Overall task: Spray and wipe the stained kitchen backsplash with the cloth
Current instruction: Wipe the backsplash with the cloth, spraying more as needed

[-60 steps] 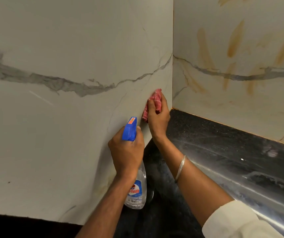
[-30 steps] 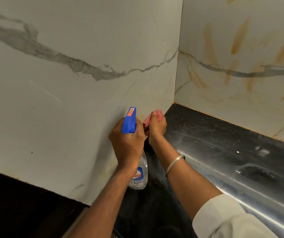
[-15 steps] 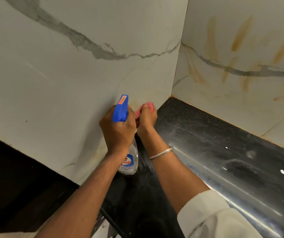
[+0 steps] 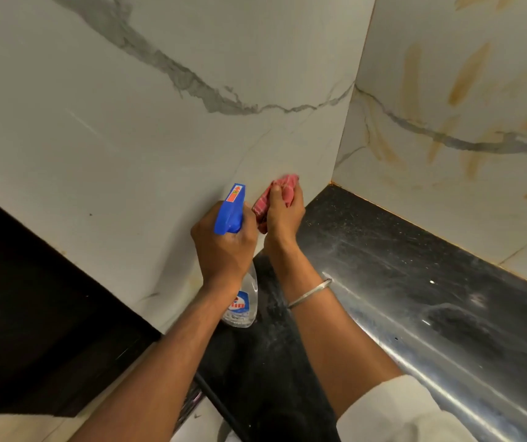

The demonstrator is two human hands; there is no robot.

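Observation:
My left hand point(image 4: 224, 247) grips a clear spray bottle point(image 4: 243, 301) by its neck, its blue trigger head point(image 4: 231, 209) pointing up toward the wall. Right beside it my right hand point(image 4: 284, 215) holds a bunched red cloth point(image 4: 271, 193) and presses it against the white marble backsplash point(image 4: 147, 148) low down, near the inside corner. The right-hand backsplash panel point(image 4: 447, 122) carries several orange-brown streaks. A faint yellowish stain shows on the left panel near its bottom edge, behind my left wrist.
A glossy black countertop point(image 4: 399, 282) runs along the base of the right panel toward the lower right. A dark opening point(image 4: 26, 307) lies at the lower left under the left panel. A dark cable point(image 4: 217, 400) shows at the bottom centre.
My right hand and the cloth have slid down the left panel from beside the corner to just above the counter. The view has tilted, and my left hand has kept its hold on the bottle.

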